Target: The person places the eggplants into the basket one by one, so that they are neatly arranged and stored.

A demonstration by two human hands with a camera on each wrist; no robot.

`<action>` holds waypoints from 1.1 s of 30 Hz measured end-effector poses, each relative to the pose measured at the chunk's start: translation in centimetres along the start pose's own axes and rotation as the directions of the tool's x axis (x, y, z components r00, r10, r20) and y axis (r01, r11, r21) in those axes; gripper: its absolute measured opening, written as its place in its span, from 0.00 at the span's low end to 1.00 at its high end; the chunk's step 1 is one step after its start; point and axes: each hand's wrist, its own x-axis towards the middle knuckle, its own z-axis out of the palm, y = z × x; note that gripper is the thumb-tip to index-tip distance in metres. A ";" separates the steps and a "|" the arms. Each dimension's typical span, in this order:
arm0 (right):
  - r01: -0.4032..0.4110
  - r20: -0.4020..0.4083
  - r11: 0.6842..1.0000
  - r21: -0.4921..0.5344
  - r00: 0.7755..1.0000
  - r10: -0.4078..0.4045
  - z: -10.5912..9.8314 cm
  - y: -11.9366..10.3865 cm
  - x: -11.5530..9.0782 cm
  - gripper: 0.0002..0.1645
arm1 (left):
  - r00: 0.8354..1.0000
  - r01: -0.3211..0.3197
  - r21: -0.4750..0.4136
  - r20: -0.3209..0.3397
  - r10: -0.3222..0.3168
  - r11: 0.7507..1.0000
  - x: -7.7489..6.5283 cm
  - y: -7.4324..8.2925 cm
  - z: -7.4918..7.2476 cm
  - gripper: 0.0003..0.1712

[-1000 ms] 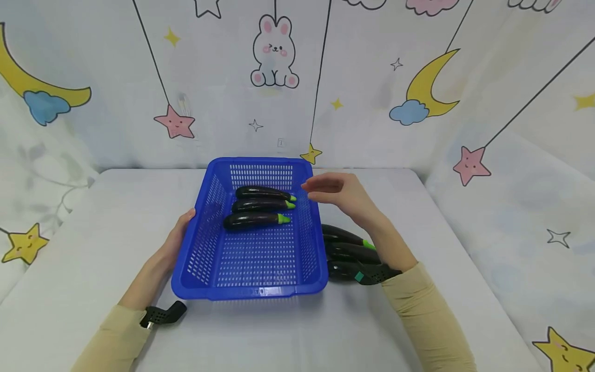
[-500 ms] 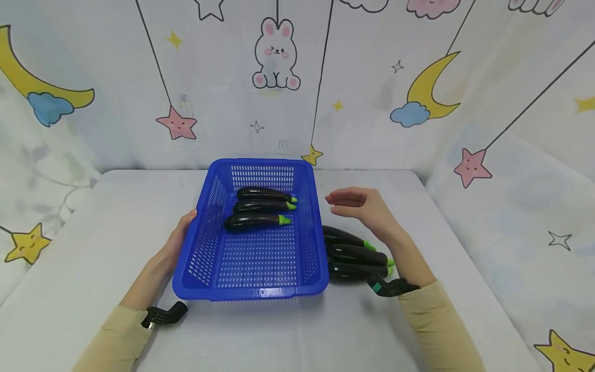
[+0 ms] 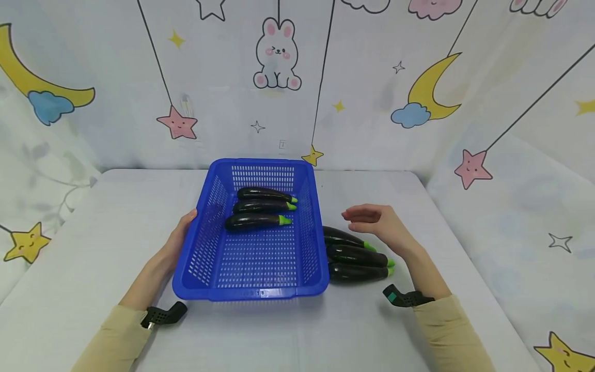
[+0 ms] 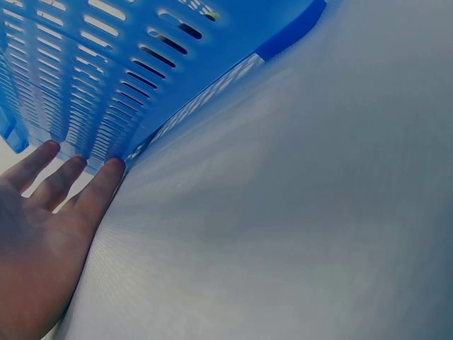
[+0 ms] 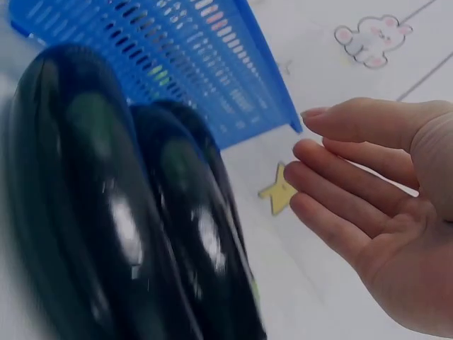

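A blue plastic basket with slotted walls stands in the middle of the head view. Inside it, three dark eggplants with green stems lie side by side towards the back. My left hand rests against the basket's left side; in the left wrist view its straight fingers touch the outer wall. Three more eggplants lie on the table against the basket's right side, their left ends partly hidden by it. Above and right of them hovers my right hand, fingers loosely bent and holding nothing.
A white cloth covers the table. Behind it hangs a pale curtain printed with moons, stars and a rabbit. Each wrist wears a black camera mount.
My right hand has drawn back from over the basket's right rim, moving right and towards me, and uncovers the loose eggplants. The left hand, the basket and the eggplants stay in place.
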 end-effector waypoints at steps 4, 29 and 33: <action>-0.024 -0.003 1.000 0.006 1.000 0.024 -0.4 1.0 -0.5 0.26 | 1.000 -0.016 0.003 0.007 0.016 1.000 0.0 0.0 -0.1 0.51; -0.020 0.159 0.999 -0.033 0.987 0.026 -2.0 6.1 -0.4 0.25 | 0.999 -0.031 0.017 0.008 0.031 0.999 0.0 -0.2 -0.1 0.49; -0.018 0.166 0.999 -0.030 0.986 0.023 -1.9 6.3 -0.4 0.25 | 1.000 -0.023 0.011 0.016 0.023 1.000 0.0 -0.1 -0.1 0.50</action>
